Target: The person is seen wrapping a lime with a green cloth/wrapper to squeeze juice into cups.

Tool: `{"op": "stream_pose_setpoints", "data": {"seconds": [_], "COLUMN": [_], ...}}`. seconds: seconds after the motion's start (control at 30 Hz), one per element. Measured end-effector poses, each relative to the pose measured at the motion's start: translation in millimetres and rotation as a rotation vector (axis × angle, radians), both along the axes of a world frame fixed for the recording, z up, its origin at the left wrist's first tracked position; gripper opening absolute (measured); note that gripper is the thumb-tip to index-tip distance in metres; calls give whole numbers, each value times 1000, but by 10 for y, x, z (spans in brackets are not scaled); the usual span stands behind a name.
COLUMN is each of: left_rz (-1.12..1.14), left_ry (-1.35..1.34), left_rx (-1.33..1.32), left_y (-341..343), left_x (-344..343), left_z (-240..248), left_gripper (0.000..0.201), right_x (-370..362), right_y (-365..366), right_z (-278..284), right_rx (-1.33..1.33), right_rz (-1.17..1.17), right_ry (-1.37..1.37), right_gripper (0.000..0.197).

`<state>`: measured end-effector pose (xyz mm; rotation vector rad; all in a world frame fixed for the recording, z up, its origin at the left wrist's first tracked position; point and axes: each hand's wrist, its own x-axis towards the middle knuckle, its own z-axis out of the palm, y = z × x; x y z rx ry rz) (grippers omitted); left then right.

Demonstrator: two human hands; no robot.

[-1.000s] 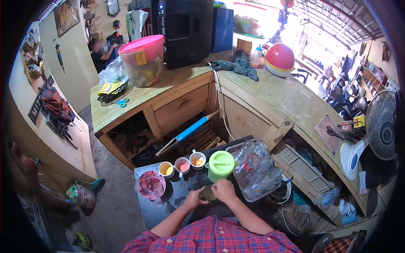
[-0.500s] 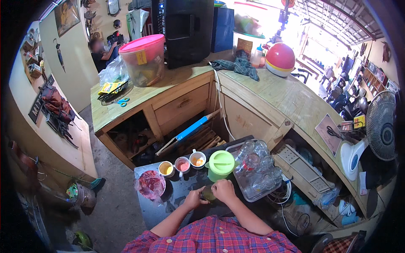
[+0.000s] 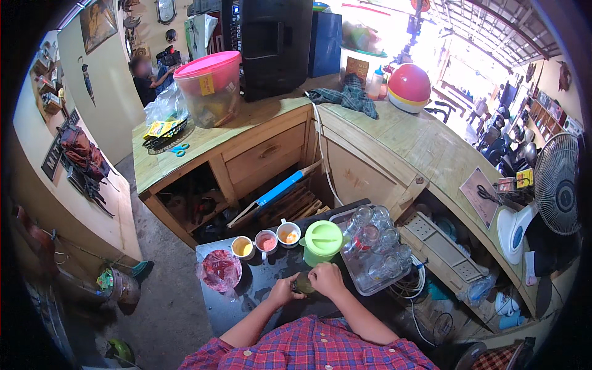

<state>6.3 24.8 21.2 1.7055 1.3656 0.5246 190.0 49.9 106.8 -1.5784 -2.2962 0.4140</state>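
On a dark table, my left hand (image 3: 284, 291) is wrapped round a small glass (image 3: 303, 284) that looks greenish brown inside. My right hand (image 3: 326, 280) closes on the glass's other side, near its top; the fingers partly hide it. Just beyond my right hand stands a lime-green lidded pitcher (image 3: 323, 242). Left of it are three white cups: one with orange-white contents (image 3: 288, 233), one with pink contents (image 3: 266, 241) and one with yellow contents (image 3: 243, 248). A plastic-covered bowl of dark red stuff (image 3: 221, 271) sits at the table's left.
A clear plastic tray (image 3: 366, 288) holds several upturned glasses (image 3: 383, 237) to the right. Beyond the table runs a wooden corner counter (image 3: 394, 137) with a pink-lidded bucket (image 3: 207, 92). A white fan (image 3: 517, 231) stands far right. Another person (image 3: 147, 80) is at the back left.
My right fingers have shifted slightly on the glass. The cups, pitcher, tray and bowl keep their places.
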Motion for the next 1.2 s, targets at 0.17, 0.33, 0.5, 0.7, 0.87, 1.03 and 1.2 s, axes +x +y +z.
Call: {"op": "stream_pose_setpoints", "data": {"seconds": [0.17,0.33,0.5,0.7,0.87,1.03,1.2], "left_rz": [-4,1,-1,8,3,10,17], "left_ry": [-60,-52,-73,-74,-87,-103,-59], "left_rx": [66,13,30,52,99,85,41], "left_y": [-5,8,-3,-3,3,-5,-14], "left_x": [-2,-6,-10,-15,-7,0,-25], "left_z": [-82,-119,-160,-194,-177,-139,-233], "left_gripper": [87,87,88,87,86,86,87], "right_x": [21,36,22,-7,14,42,3], "right_y": [4,-9,-7,-24,-35,-40,-56], "right_z": [-36,-4,33,76,10,-25,73], "right_rx": [38,-166,-117,13,-28,-144,-32], "right_rz": [38,-10,-12,-36,-43,-73,-44], "right_ry": [166,131,12,41,187,105,8], "right_gripper": [16,14,14,15,15,15,15]}}
